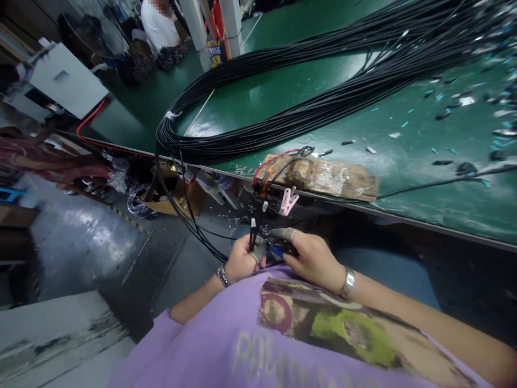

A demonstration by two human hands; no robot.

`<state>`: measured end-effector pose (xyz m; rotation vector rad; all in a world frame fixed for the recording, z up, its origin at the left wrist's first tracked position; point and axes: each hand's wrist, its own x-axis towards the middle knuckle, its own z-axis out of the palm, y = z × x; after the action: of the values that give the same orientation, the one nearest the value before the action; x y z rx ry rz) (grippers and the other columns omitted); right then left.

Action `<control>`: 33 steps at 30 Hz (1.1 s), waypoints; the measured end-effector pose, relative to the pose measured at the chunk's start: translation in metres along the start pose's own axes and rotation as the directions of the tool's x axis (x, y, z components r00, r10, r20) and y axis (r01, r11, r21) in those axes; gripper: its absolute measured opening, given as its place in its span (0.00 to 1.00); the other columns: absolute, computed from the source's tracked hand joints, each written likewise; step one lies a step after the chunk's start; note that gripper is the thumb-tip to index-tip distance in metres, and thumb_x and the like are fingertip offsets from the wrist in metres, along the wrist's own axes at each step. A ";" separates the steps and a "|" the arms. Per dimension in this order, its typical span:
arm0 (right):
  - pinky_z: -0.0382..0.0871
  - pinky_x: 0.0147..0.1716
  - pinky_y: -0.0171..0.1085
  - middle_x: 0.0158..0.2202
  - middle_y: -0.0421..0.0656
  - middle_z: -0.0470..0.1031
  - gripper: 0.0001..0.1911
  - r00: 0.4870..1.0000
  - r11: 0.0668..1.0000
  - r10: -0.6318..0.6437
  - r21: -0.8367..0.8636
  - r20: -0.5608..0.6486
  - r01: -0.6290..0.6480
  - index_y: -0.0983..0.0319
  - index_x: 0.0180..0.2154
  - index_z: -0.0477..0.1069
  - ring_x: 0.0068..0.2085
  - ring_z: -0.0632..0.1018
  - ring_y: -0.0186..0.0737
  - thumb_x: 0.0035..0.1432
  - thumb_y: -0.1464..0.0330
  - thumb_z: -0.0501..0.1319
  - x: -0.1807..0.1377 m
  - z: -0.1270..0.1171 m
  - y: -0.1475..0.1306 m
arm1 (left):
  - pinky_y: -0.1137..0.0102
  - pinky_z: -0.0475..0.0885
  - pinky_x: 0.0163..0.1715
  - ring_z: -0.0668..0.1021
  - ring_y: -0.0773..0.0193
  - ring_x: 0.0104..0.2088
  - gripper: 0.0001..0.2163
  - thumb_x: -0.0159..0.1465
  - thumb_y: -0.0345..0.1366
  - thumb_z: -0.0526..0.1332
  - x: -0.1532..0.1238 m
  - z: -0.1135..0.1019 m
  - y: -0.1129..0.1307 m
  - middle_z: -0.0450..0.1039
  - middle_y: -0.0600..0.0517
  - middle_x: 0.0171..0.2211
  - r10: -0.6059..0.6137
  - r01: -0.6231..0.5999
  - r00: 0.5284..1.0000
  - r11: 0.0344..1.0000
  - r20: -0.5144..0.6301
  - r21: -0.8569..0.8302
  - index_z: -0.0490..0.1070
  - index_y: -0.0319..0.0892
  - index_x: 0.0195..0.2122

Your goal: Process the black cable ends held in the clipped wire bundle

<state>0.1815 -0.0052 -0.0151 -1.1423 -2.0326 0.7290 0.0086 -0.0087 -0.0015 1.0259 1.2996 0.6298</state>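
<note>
My left hand (241, 261) is closed around the ends of a few black cables (252, 233) with white tips, held upright in front of my chest. My right hand (307, 255) is closed too, its taped fingers pinching a small dark tool with a blue handle (278, 250) right beside the cable ends. The two hands touch. Just above them a small fixture with red and black wires and a pink clip (288, 201) hangs at the edge of the green table (404, 161). A big bundle of black cables (283, 91) lies across that table and drops off its edge towards my hands.
A taped cardboard pad (335, 176) lies on the table edge. Scraps of cut insulation (464, 102) litter the table at the right. A cardboard box (177, 196) stands under the table. A person in a white shirt (159, 27) sits at the far left, near a white machine (64, 81).
</note>
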 end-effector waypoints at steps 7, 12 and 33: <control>0.66 0.27 0.34 0.28 0.40 0.73 0.05 0.915 0.771 0.371 0.497 0.158 -0.399 0.60 0.30 0.67 0.26 0.71 0.34 0.46 0.69 0.59 0.012 0.002 -0.004 | 0.78 0.53 0.12 0.60 0.76 0.11 0.21 0.47 0.53 0.65 -0.001 -0.004 0.000 0.63 0.58 0.12 0.016 -0.020 0.997 0.999 0.072 0.050 0.63 0.39 0.22; 0.42 0.13 0.27 0.18 0.30 0.62 0.18 0.596 0.008 0.347 0.633 0.724 -0.774 0.61 0.28 0.63 0.15 0.51 0.20 0.34 0.67 0.69 0.011 0.005 0.000 | 0.78 0.58 0.15 0.64 0.75 0.15 0.22 0.42 0.52 0.68 0.000 -0.014 0.004 0.63 0.57 0.13 0.035 -0.049 0.950 0.998 0.311 0.038 0.64 0.37 0.19; 0.67 0.32 0.34 0.31 0.45 0.76 0.14 0.918 0.938 -0.329 -0.037 0.222 0.346 0.60 0.33 0.70 0.31 0.75 0.37 0.49 0.79 0.50 0.008 -0.003 0.000 | 0.78 0.56 0.13 0.61 0.76 0.12 0.12 0.51 0.42 0.63 0.013 -0.007 -0.010 0.61 0.61 0.13 0.051 -0.047 0.997 0.996 -0.049 0.082 0.64 0.40 0.24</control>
<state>0.1811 0.0019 -0.0114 -0.7440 -2.3767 0.6236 0.0032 -0.0003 -0.0158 1.1167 1.3573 0.6491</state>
